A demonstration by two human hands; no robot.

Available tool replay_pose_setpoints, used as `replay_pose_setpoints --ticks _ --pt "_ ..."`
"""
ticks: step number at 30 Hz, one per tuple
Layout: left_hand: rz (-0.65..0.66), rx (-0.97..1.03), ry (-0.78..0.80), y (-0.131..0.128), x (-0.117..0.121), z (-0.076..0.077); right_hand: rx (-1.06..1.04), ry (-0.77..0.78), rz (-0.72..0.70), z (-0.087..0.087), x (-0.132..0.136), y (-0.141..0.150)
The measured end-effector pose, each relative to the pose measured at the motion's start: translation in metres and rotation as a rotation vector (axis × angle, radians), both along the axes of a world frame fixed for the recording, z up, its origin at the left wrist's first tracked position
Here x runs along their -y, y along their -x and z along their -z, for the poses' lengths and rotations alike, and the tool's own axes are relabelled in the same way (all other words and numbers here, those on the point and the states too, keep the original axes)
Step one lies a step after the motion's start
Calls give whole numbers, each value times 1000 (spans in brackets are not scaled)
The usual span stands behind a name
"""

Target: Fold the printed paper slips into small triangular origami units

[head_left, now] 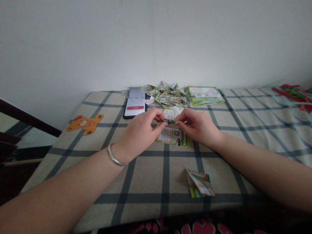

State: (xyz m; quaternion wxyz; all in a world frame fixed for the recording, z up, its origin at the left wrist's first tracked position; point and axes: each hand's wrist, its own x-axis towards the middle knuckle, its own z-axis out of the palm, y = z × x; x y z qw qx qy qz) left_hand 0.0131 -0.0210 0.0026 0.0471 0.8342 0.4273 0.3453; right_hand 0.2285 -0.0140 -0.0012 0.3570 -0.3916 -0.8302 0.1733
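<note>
My left hand (140, 131) and my right hand (198, 126) meet over the middle of the checked table (151, 175). Both pinch a small green-and-white printed paper (170, 120), folded into a narrow strip between the fingertips. A silver bangle circles my left wrist. Under the hands lies a flat printed leaflet (172, 135) with a QR code. A partly folded leaflet (200, 184) rests nearer to me, right of centre.
A heap of folded paper pieces (165, 94) lies at the back, with a stack of flat leaflets (204, 95) to its right. A phone (135, 104) with a lit screen sits left of the heap. Red and green strips (293, 92) lie far right. A bear print (85, 123) marks the cloth.
</note>
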Motion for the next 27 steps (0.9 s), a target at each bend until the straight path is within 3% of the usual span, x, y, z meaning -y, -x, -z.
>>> replay_pose_setpoints --ticks 5,11,17,22,27 --pt "25 -167 -144 2 2 -3 85 -57 31 1 2 1" --pt "13 -122 -88 2 1 -6 208 -200 13 0 5 3" --pt "-10 -112 -55 0 2 -6 189 -257 10 -1 7 5" --pt "33 80 -25 1 -1 -5 23 -168 -10 2 6 3" --pt "9 325 144 -1 -1 -3 -130 -87 -19 5 4 2"
